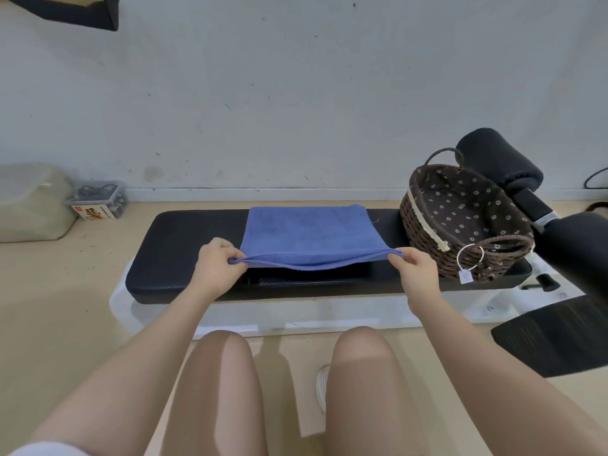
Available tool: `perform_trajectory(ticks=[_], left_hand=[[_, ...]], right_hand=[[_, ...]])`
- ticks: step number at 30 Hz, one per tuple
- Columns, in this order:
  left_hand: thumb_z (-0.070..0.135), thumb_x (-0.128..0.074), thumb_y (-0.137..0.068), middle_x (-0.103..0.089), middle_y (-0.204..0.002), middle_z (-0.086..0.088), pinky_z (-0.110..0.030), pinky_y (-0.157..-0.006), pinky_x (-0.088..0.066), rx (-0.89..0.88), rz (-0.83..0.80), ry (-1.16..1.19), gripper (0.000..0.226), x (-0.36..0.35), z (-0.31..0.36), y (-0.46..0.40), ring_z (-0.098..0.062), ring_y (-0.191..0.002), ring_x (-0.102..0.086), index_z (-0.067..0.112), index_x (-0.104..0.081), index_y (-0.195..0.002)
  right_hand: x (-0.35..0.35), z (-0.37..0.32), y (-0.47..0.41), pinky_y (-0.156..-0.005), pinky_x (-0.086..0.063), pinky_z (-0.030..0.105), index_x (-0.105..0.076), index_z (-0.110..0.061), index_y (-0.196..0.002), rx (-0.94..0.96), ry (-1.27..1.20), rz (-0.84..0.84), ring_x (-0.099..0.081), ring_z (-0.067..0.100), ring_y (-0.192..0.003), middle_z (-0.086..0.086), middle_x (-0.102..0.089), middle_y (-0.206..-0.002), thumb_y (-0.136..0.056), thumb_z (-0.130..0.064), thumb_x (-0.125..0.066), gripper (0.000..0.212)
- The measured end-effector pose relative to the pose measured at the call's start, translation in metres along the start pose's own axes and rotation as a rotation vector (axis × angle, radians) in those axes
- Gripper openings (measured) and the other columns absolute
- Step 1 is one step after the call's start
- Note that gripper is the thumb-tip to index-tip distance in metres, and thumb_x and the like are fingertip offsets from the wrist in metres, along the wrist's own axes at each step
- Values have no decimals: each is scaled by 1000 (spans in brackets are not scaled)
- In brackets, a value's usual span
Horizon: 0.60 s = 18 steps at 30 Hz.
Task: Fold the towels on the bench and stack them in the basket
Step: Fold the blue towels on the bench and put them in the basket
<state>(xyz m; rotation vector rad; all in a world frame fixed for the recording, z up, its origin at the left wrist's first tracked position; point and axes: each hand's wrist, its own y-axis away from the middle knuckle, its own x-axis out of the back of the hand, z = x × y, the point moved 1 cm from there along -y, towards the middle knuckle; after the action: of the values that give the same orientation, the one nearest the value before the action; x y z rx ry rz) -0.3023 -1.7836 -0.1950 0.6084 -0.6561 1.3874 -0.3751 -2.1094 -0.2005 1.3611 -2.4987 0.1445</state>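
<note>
A blue towel (307, 230) lies across the middle of the black padded bench (184, 238). Its near edge is lifted off the pad and sags a little between my hands. My left hand (218, 266) pinches the near left corner. My right hand (413, 269) pinches the near right corner. The far edge of the towel rests flat near the back of the bench. A brown wicker basket (424, 222) with a dark flowered lining stands on the bench's right end, tilted toward me, with no towel inside it. A white tag hangs from its front rim.
Black padded rollers of the gym bench (500, 159) rise behind and right of the basket. On the floor at left sit a pale bag (33, 205) and a clear plastic box (98, 200). My knees are below the bench's front edge. A wall is close behind.
</note>
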Motion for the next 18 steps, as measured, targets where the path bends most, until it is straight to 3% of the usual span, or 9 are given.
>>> perform_trajectory(ticks=[2,4,7,10,13,18], left_hand=[[3,-57,-83,-53,-110,8,-25,-87,-32,-29,-74,142,13,3,-1,4,-11,-105,-45,4,-63,-71],[2,-50,-84,-58,-94,5,-26,-77,-34,-16,-174,262,19,4,0,8,-14,-89,-50,8,-53,-66],[6,-46,-86,-45,-71,-4,-30,-63,-28,4,-208,273,20,-1,-3,5,-19,-71,-38,11,-46,-67],[15,-49,-89,-57,-77,-4,-30,-65,-36,66,-154,324,15,-7,-7,-2,-18,-72,-48,4,-54,-82],[25,-48,-94,-65,-89,-1,-32,-70,-46,82,-105,330,20,-13,-6,-12,-15,-79,-59,8,-58,-93],[29,-39,-98,-61,-94,6,-28,-67,-44,109,14,320,21,-24,-4,-44,-12,-86,-57,16,-55,-101]], right_hand=[[5,0,0,-70,-33,29,-59,0,-73,37,-82,17,-43,18,-76,6,-51,-83,-78,-5,-56,7],[5,-4,1,-67,-33,24,-56,-2,-76,35,-138,-19,-44,13,-74,4,-50,-82,-78,-4,-50,7],[-1,-4,-3,-58,-21,28,-43,-6,-72,34,-129,-47,-28,13,-63,2,-33,-68,-82,-5,-42,10],[-7,3,-17,-58,-22,29,-39,-11,-68,-37,-86,-13,-30,16,-66,2,-34,-69,-86,-4,-40,19],[-12,8,-30,-59,-28,30,-43,-15,-68,-68,12,-32,-37,17,-67,2,-41,-71,-89,-8,-43,22],[-29,-1,-63,-69,-38,31,-52,-14,-92,18,102,-35,-49,13,-78,-6,-52,-81,-95,-18,-45,9]])
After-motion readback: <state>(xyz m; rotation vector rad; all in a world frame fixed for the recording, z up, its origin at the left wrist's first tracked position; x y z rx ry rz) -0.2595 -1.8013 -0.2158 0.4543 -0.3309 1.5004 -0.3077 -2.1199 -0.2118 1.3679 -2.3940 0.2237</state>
